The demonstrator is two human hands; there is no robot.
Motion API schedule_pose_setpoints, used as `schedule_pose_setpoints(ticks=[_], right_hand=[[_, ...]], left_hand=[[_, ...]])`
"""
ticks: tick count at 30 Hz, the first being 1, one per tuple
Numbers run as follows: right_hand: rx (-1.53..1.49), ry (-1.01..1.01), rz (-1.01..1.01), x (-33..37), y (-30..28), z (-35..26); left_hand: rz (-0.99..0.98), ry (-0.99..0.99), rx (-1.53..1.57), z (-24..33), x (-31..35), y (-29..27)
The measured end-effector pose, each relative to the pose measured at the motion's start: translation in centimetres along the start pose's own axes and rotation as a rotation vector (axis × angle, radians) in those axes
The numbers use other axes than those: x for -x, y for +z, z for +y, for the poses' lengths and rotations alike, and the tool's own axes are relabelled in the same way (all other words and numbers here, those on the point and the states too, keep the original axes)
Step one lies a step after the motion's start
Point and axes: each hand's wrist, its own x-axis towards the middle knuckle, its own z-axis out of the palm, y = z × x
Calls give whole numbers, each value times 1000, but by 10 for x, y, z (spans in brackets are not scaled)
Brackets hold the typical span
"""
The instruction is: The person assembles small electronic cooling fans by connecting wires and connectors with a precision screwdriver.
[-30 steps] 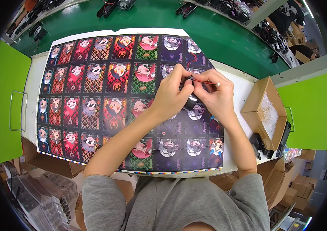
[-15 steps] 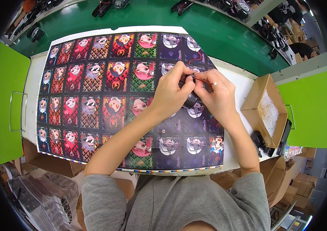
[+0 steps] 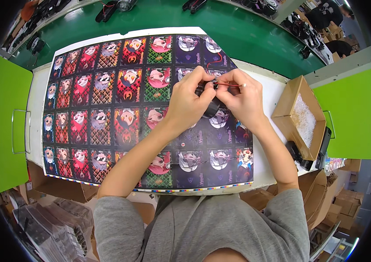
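Both hands meet over the right part of a printed sheet of cartoon cards [image 3: 120, 105]. My left hand [image 3: 190, 98] is closed around a black rounded device [image 3: 211, 109], its thumb and forefinger pinched at the top. Opposite it, my right hand [image 3: 243, 96] pinches a thin red wire [image 3: 228, 84] between thumb and fingertips, close to the device. A small white connector [image 3: 244, 85] sits at the wire's end beside the right fingers. Another stretch of red wire curves over the sheet beyond the hands. Fingers hide where the wire meets the device.
A cardboard box [image 3: 277, 114] of small clear pieces stands to the right, with black parts [image 3: 297, 153] beside it. Across the far side runs a green surface [image 3: 159, 19] holding black devices. Green panels [image 3: 8, 118] flank the table. Another person [image 3: 325, 15] is at the far right.
The view has shifted slightly. Both hands keep their pinching grips near the top of the device, with only small finger movement; the red wire looks straighter between them.
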Motion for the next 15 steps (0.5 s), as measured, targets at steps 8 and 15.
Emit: schedule_pose_setpoints(ticks=[8,15], right_hand=[[-98,179,-31,3,-7,-8],[60,151,-73,16,-63,-5]], left_hand=[[-5,-3,35,-2,3,1],[-27,-123,275,-10,-1,-1]])
